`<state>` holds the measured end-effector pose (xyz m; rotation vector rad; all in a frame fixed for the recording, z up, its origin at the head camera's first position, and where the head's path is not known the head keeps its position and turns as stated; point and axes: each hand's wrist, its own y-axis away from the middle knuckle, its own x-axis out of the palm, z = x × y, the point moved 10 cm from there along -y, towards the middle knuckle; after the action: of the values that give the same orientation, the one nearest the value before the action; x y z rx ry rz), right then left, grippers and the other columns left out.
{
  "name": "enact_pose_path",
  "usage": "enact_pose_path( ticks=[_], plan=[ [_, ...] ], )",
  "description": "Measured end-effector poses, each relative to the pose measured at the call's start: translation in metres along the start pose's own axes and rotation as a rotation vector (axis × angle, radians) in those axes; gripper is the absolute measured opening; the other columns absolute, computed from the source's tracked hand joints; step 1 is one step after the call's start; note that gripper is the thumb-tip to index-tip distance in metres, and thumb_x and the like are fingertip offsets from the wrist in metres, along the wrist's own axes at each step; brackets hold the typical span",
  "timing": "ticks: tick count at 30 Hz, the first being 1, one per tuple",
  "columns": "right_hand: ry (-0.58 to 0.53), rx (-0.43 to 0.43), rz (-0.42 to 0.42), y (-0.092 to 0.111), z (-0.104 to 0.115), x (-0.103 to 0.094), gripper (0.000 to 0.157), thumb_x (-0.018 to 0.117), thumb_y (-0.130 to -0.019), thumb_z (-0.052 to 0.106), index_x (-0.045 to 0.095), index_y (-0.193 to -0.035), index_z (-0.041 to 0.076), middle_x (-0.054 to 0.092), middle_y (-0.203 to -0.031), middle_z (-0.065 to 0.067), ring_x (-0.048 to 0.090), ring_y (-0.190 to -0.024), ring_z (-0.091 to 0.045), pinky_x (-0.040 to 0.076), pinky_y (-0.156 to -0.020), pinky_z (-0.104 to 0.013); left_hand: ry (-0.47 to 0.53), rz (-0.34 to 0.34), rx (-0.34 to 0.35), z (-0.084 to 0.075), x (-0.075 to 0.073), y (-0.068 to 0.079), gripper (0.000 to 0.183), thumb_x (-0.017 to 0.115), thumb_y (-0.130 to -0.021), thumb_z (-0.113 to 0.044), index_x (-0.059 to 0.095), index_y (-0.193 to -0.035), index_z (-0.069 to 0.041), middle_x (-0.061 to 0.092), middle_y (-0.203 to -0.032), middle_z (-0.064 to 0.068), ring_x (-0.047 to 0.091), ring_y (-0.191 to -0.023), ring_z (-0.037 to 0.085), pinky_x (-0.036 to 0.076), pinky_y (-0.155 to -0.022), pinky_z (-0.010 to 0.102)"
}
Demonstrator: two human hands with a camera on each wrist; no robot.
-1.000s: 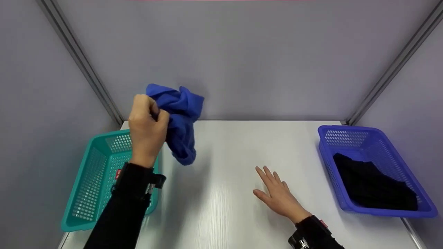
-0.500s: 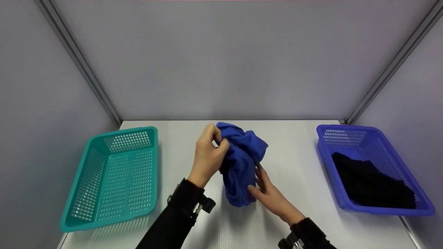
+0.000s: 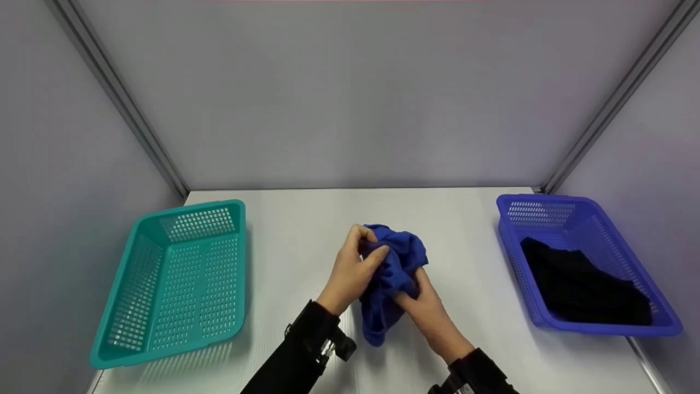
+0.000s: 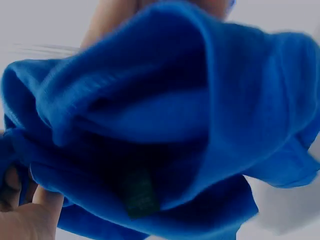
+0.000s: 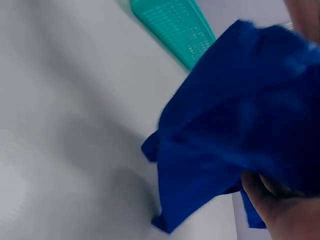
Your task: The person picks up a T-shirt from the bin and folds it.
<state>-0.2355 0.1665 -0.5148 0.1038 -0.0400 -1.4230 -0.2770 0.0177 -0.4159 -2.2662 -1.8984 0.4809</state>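
Grey panels (image 3: 350,98) backed the white bench (image 3: 295,246); my left hand (image 3: 350,276) and right hand (image 3: 431,313) gripped the blue cloth (image 3: 399,265) above it, between teal basket (image 3: 183,295) and violet basket (image 3: 547,214); black cloth (image 3: 588,287) lay in the latter, presumably finished; the blue cloth, bunched, apparently awaited straightening.

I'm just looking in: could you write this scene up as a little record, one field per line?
Blue cloth: bunched up, held over the white table
Left hand: pinches the cloth near its far end
Right hand: grips the cloth's right side
Left side: green basket with mesh walls
Right side: purple-blue basket, black cloth lying inside
Inside blue cloth: dark patch, perhaps a label; too blurred to read
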Motion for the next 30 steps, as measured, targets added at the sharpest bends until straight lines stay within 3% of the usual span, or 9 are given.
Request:
enact_pose_path(
  ticks=[5, 10, 15, 21, 26, 30],
  plan=[
    [-0.006, 0.005, -0.100, -0.001, 0.005, -0.012, 0.046, 0.065, -0.101, 0.016, 0.052, -0.145, 0.012, 0.051, -0.151, -0.008, 0.050, -0.134, -0.023, 0.041, -0.110, -0.041, 0.107, 0.145, -0.070, 0.017, 0.014, 0.011, 0.047, 0.066, -0.100, -0.013, 0.045, -0.142, -0.010, 0.054, -0.135, 0.008, 0.055, -0.117, 0.024, 0.044, -0.103, 0.043],
    [-0.086, 0.013, -0.136, -0.002, 0.004, -0.019, 0.034, 0.060, -0.106, 0.021, 0.056, -0.136, 0.006, 0.055, -0.147, -0.010, 0.057, -0.127, -0.025, 0.051, -0.100, -0.034, 0.066, 0.256, -0.089, 0.035, 0.018, 0.023, 0.071, 0.067, -0.099, -0.017, 0.032, -0.161, -0.018, 0.047, -0.151, 0.008, 0.048, -0.135, 0.028, 0.039, -0.111, 0.050],
    [-0.125, 0.016, -0.172, -0.003, 0.002, -0.028, 0.024, 0.057, -0.108, 0.019, 0.057, -0.125, 0.003, 0.062, -0.138, -0.011, 0.062, -0.121, -0.022, 0.052, -0.096, -0.029, -0.047, 0.307, -0.092, 0.052, 0.018, 0.034, 0.072, 0.070, -0.095, -0.007, 0.039, -0.159, -0.020, 0.043, -0.156, 0.008, 0.040, -0.145, 0.026, 0.035, -0.116, 0.051],
    [-0.085, 0.034, -0.215, -0.006, -0.001, -0.046, 0.023, 0.053, -0.109, 0.017, 0.062, -0.126, 0.003, 0.068, -0.125, -0.009, 0.063, -0.113, -0.020, 0.051, -0.092, -0.028, -0.278, 0.283, -0.030, 0.061, 0.012, 0.039, 0.062, 0.069, -0.094, 0.003, 0.049, -0.151, -0.011, 0.053, -0.148, 0.015, 0.047, -0.140, 0.032, 0.038, -0.115, 0.052],
    [0.006, 0.039, -0.238, -0.010, -0.004, -0.063, 0.024, 0.054, -0.109, 0.014, 0.065, -0.127, 0.003, 0.070, -0.117, -0.008, 0.065, -0.106, -0.020, 0.051, -0.087, -0.027, -0.423, 0.317, -0.084, 0.074, 0.006, 0.047, 0.048, 0.072, -0.095, -0.007, 0.061, -0.141, -0.012, 0.065, -0.138, 0.014, 0.060, -0.129, 0.032, 0.047, -0.107, 0.050],
    [0.156, 0.035, -0.242, -0.013, -0.006, -0.077, 0.024, 0.057, -0.107, 0.014, 0.067, -0.128, 0.007, 0.067, -0.114, -0.007, 0.061, -0.106, -0.019, 0.048, -0.089, -0.027, -0.591, 0.300, -0.081, 0.079, -0.007, 0.051, 0.029, 0.075, -0.094, -0.012, 0.073, -0.123, -0.013, 0.074, -0.121, 0.008, 0.069, -0.113, 0.028, 0.055, -0.095, 0.048]
  ],
)
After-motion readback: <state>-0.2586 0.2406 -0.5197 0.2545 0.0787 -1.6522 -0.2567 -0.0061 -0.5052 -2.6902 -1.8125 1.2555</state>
